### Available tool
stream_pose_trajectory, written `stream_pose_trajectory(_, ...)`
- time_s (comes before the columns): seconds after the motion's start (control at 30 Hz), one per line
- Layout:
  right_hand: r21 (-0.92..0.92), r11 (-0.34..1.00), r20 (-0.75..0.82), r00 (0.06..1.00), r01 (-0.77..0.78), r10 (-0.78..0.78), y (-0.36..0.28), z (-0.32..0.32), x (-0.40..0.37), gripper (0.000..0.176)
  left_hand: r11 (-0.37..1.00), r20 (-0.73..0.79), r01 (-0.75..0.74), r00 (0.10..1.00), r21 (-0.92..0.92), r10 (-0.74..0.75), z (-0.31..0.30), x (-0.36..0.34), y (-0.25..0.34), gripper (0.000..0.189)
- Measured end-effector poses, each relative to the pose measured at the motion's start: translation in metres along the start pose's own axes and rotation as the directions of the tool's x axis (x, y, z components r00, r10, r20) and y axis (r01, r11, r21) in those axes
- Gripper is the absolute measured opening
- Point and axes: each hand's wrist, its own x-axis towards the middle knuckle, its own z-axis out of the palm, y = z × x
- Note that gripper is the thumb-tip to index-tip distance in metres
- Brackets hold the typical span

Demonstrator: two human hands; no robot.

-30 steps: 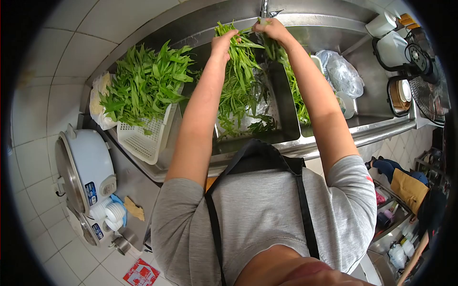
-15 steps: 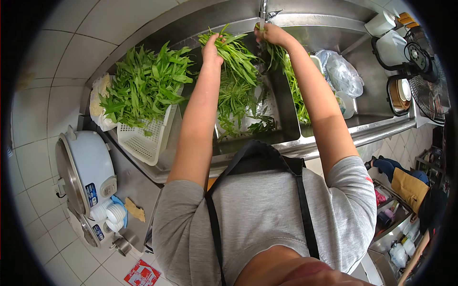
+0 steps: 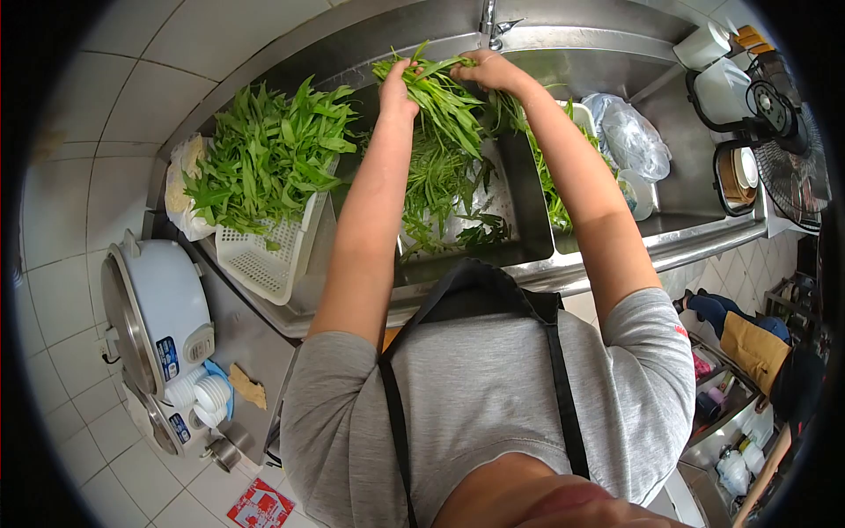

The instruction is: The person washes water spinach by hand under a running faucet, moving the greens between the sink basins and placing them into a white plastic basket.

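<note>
My left hand [image 3: 400,91] is closed around a bunch of water spinach [image 3: 447,107] above the middle sink basin [image 3: 532,198]; long leaves hang down toward me. My right hand [image 3: 493,72] is closed on the stems of a smaller bunch [image 3: 505,113], right beside the left one and below the faucet [image 3: 488,22]. Its fingertips reach the stems of the left bunch. More loose greens [image 3: 436,180] lie in the basin under both hands, some of them wet. Part of the right bunch is hidden by my hand and forearm.
A heap of water spinach [image 3: 264,158] fills a white perforated basket [image 3: 264,260] on the left. More greens [image 3: 550,180] and a clear plastic bag [image 3: 629,132] are in the right basin. A fan [image 3: 788,150] stands far right, a rice cooker [image 3: 167,308] at left. Another person [image 3: 748,334] is behind me.
My right hand has moved left, away from the faucet stream, to the left hand's bunch. My left hand has shifted slightly right. Water no longer shows running from the faucet.
</note>
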Motion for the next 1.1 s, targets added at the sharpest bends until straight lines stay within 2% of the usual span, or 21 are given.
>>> stream_pose_trajectory(0.03, 0.0, 1.0, 0.0, 1.0, -0.001, 0.001, -0.002, 0.003, 0.0, 0.039, 1.0, 0.0, 0.001, 1.0, 0.0, -0.001, 0.001, 0.003, -0.004, 0.016)
stream_pose_trajectory(0.1, -0.216, 0.971, -0.189, 0.972, 0.1, -0.142, -0.005, 0.008, -0.001, 0.039, 0.999, 0.035, 0.024, 0.999, 0.025, -0.024, 0.005, 0.005, -0.008, 0.018)
stream_pose_trajectory(0.13, -0.165, 0.984, -0.174, 0.98, 0.07, -0.099, -0.006, 0.008, -0.001, 0.038, 0.999, 0.053, 0.049, 0.997, 0.014, -0.05, 0.008, 0.003, -0.01, 0.017)
stream_pose_trajectory(0.27, -0.19, 0.977, -0.192, 0.973, 0.094, -0.131, -0.004, 0.01, 0.002, 0.036, 0.995, 0.067, 0.093, 0.994, -0.026, -0.091, 0.02, -0.013, -0.01, 0.015)
stream_pose_trajectory(0.37, -0.093, 0.993, -0.273, 0.958, 0.07, -0.093, -0.011, 0.011, -0.002, 0.037, 0.997, 0.097, 0.048, 0.994, -0.064, -0.042, 0.018, -0.009, -0.016, 0.014)
stream_pose_trajectory(0.43, 0.368, 0.93, -0.465, 0.863, -0.011, 0.195, -0.006, 0.017, 0.002, 0.033, 0.994, 0.101, 0.023, 0.995, -0.11, -0.012, 0.02, -0.009, -0.019, 0.014)
stream_pose_trajectory(0.47, 0.651, 0.751, -0.376, 0.907, 0.111, 0.192, 0.026, 0.017, 0.021, 0.026, 0.989, 0.076, 0.01, 0.997, -0.144, 0.001, 0.021, -0.013, -0.018, 0.013)
stream_pose_trajectory(0.5, 0.651, 0.751, -0.376, 0.907, 0.112, 0.191, 0.027, 0.011, 0.015, 0.026, 0.984, 0.05, -0.005, 0.999, -0.178, 0.014, 0.021, -0.016, -0.017, 0.013)
stream_pose_trajectory(0.57, 0.761, 0.641, -0.333, 0.908, 0.1, 0.253, 0.019, 0.0, 0.003, 0.017, 0.988, 0.062, -0.021, 0.998, -0.151, 0.031, 0.017, -0.019, -0.01, 0.013)
stream_pose_trajectory(0.63, 0.678, 0.719, -0.391, 0.903, 0.151, 0.18, 0.026, -0.012, -0.002, 0.02, 1.0, 0.124, -0.003, 0.992, 0.01, 0.002, 0.01, -0.02, -0.004, 0.014)
stream_pose_trajectory(0.67, 0.544, 0.832, -0.37, 0.921, 0.109, 0.121, 0.018, -0.022, -0.01, 0.022, 0.993, 0.167, -0.015, 0.986, 0.115, -0.005, 0.006, -0.02, -0.001, 0.019)
stream_pose_trajectory(0.7, 0.389, 0.918, -0.341, 0.938, 0.077, 0.066, 0.016, -0.031, -0.014, 0.025, 0.993, 0.169, -0.014, 0.986, 0.116, -0.006, 0.008, -0.024, 0.001, 0.019)
stream_pose_trajectory(0.73, 0.389, 0.918, -0.343, 0.937, 0.076, 0.068, 0.012, -0.033, -0.016, 0.025, 0.949, 0.235, -0.065, 0.972, 0.309, -0.01, 0.01, -0.027, 0.003, 0.021)
stream_pose_trajectory(0.77, 0.229, 0.965, -0.248, 0.966, 0.125, -0.066, 0.008, -0.03, -0.018, 0.033, 0.865, 0.296, -0.125, 0.955, 0.485, -0.028, 0.011, -0.032, 0.003, 0.023)
stream_pose_trajectory(0.8, 0.069, 0.979, -0.129, 0.974, 0.193, -0.184, 0.001, -0.028, -0.022, 0.043, 0.84, 0.301, -0.1, 0.951, 0.534, -0.078, 0.014, -0.033, 0.002, 0.025)
stream_pose_trajectory(0.83, -0.002, 0.986, -0.071, 0.983, 0.168, -0.168, -0.005, -0.026, -0.028, 0.057, 0.839, 0.304, -0.1, 0.949, 0.534, -0.08, 0.019, -0.036, 0.0, 0.025)
stream_pose_trajectory(0.9, -0.26, 0.959, -0.021, 0.992, 0.116, -0.125, -0.014, -0.019, -0.03, 0.059, 0.87, 0.383, -0.07, 0.913, 0.488, -0.141, 0.028, -0.041, -0.003, 0.028)
stream_pose_trajectory(0.97, -0.291, 0.953, 0.008, 0.997, 0.082, -0.083, -0.017, -0.022, -0.032, 0.052, 0.886, 0.362, -0.042, 0.921, 0.461, -0.144, 0.034, -0.045, -0.002, 0.032)
stream_pose_trajectory(1.03, 0.047, 0.995, 0.038, 0.995, 0.085, -0.087, -0.005, -0.026, -0.03, 0.057, 0.939, 0.405, 0.051, 0.893, 0.341, -0.196, 0.031, -0.041, -0.002, 0.042)
stream_pose_trajectory(1.07, 0.177, 0.979, 0.056, 0.993, 0.096, -0.108, 0.002, -0.026, -0.03, 0.046, 0.933, 0.429, 0.057, 0.877, 0.356, -0.217, 0.029, -0.039, -0.003, 0.042)
stream_pose_trajectory(1.1, 0.178, 0.98, 0.057, 0.993, 0.094, -0.106, 0.001, -0.026, -0.033, 0.046, 0.932, 0.428, 0.059, 0.877, 0.357, -0.219, 0.029, -0.041, -0.002, 0.042)
